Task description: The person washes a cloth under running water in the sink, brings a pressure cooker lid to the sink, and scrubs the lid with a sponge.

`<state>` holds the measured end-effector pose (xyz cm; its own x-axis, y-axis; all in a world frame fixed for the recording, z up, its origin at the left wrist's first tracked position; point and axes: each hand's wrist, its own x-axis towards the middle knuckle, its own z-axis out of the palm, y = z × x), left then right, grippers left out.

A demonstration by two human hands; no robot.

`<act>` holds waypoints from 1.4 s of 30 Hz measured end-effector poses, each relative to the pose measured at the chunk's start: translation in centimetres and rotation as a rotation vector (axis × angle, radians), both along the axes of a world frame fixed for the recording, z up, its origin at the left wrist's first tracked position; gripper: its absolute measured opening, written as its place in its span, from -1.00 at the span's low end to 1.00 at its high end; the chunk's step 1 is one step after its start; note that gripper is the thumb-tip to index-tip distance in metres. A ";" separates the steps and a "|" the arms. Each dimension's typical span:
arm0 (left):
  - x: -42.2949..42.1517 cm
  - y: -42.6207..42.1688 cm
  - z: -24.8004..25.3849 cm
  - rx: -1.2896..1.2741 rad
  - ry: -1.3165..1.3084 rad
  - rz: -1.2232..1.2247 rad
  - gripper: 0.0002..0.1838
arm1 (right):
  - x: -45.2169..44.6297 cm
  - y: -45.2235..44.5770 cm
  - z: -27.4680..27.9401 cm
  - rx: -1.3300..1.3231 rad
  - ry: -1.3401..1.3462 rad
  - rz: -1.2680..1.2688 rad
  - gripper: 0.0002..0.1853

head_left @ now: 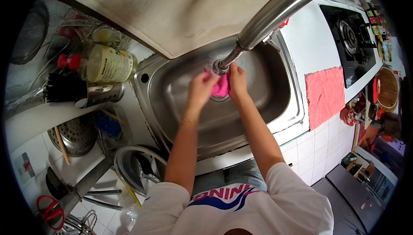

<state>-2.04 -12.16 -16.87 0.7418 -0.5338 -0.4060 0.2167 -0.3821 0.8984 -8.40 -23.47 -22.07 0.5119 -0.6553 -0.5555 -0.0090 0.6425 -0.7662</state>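
Observation:
A bright pink cloth (222,88) is bunched between my two hands, low in the steel sink (262,101) and under the faucet (275,15). My left hand (200,89) grips the cloth's left side, its fingers curled and slightly blurred. On the other side, my right hand (238,82) is closed on the cloth, with its fingertips partly behind the faucet's spout. The spout's end covers part of the cloth. The drain shows just below the cloth. Whether water is running I cannot tell.
A large pale board (172,11) leans over the sink's far side. Left of the sink stand a yellowish bottle (109,63) and a metal utensil holder (103,94). A coral cloth (325,97) lies on the right counter beside a gas stove (350,39). Red scissors (50,212) hang at lower left.

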 end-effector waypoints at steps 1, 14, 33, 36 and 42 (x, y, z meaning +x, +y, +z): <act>-1.5 -1.1 1.5 0.145 -0.153 -0.088 -0.62 | 0.6 -0.2 -0.1 0.001 -0.004 0.002 -0.56; -2.1 -5.6 2.6 0.549 -0.279 0.076 -0.71 | -0.2 2.5 -0.7 0.491 -0.206 -0.056 -0.65; -3.1 -4.8 1.0 0.420 -0.347 0.007 -0.66 | 0.0 1.9 1.4 0.369 0.024 -0.056 -0.68; -0.8 -4.4 -1.3 0.399 -0.461 0.081 -0.67 | -0.6 2.8 2.7 0.543 -0.095 -0.140 -0.66; 0.9 -2.8 -0.4 -0.460 0.557 0.248 -0.86 | -2.8 0.1 6.3 0.379 0.054 0.179 -0.57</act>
